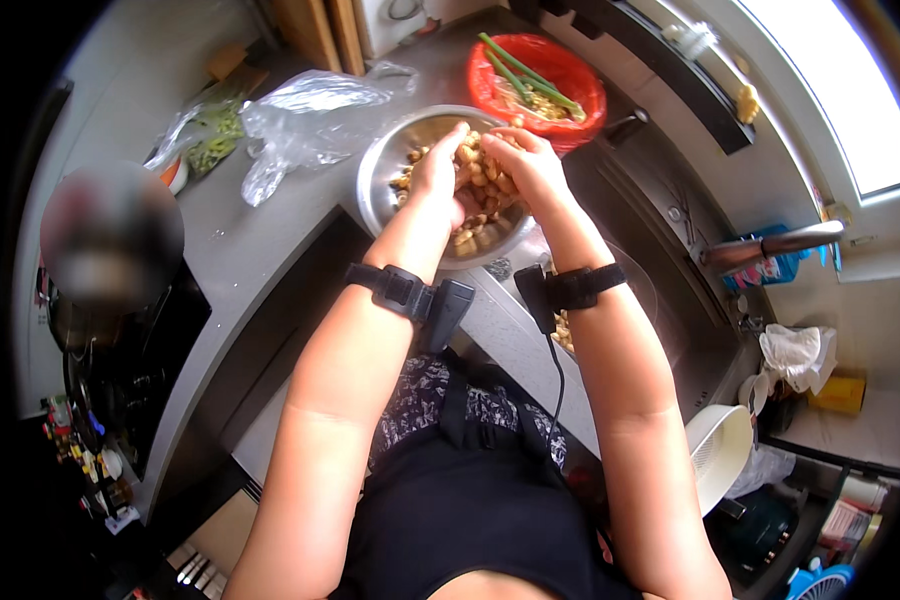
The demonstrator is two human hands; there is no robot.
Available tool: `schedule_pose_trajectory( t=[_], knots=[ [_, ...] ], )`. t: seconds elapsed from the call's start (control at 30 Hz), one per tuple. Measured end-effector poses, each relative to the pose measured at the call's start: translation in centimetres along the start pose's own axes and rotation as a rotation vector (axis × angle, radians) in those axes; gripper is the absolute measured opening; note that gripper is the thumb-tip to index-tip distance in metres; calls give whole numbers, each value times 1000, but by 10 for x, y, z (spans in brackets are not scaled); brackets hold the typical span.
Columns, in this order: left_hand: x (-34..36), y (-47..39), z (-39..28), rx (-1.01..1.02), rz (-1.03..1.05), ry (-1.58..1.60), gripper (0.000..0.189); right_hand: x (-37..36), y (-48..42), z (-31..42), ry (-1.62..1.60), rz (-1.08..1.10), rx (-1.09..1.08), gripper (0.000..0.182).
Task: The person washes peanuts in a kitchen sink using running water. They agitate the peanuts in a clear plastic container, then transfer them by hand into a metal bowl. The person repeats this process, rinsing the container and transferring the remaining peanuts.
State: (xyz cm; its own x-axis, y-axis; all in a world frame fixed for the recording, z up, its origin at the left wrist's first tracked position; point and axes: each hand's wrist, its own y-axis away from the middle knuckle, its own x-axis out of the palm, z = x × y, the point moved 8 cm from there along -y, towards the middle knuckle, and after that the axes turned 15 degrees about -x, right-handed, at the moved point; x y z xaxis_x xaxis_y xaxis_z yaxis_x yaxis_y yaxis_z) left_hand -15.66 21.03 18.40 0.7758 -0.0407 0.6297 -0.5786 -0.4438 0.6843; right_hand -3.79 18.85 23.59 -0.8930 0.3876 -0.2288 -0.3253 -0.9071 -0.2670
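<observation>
A stainless steel bowl (370, 187) stands on the counter before me, with wet-looking unshelled peanuts (466, 240) in its bottom. My left hand (436, 174) and my right hand (534, 166) are cupped toward each other over it. Between them they hold a heap of peanuts (481, 166), some showing above the right fingers. Just behind the bowl is a container lined with a red plastic bag (487, 90), holding green onion stalks (529, 79) and scraps. More peanuts (562, 330) show at the sink, partly hidden by my right forearm.
A clear plastic bag (292, 120) lies left of the bowl, near bagged green vegetables (214, 135). To the right, a faucet (772, 241) reaches over the sink (682, 330). A white colander (720, 454) stands beside my right elbow. The stove (172, 330) is at left.
</observation>
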Motion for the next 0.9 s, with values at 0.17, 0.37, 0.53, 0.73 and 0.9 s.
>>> schedule_pose_trajectory(
  t=[0.17,0.37,0.53,0.73,0.9],
  knots=[
    [-34,17,-31,222,-129,-236,61,34,10,-19,14,229,92,57],
    [-30,33,-50,265,-208,-524,67,23,30,13,-433,259,396,76],
    [-6,49,-56,528,-349,-676,66,5,31,17,-765,163,396,75],
    [33,42,1,371,-27,-515,20,-59,37,-23,-682,-47,366,52],
    [69,2,115,144,126,-860,14,-136,69,-85,-533,-180,496,43]
  ],
)
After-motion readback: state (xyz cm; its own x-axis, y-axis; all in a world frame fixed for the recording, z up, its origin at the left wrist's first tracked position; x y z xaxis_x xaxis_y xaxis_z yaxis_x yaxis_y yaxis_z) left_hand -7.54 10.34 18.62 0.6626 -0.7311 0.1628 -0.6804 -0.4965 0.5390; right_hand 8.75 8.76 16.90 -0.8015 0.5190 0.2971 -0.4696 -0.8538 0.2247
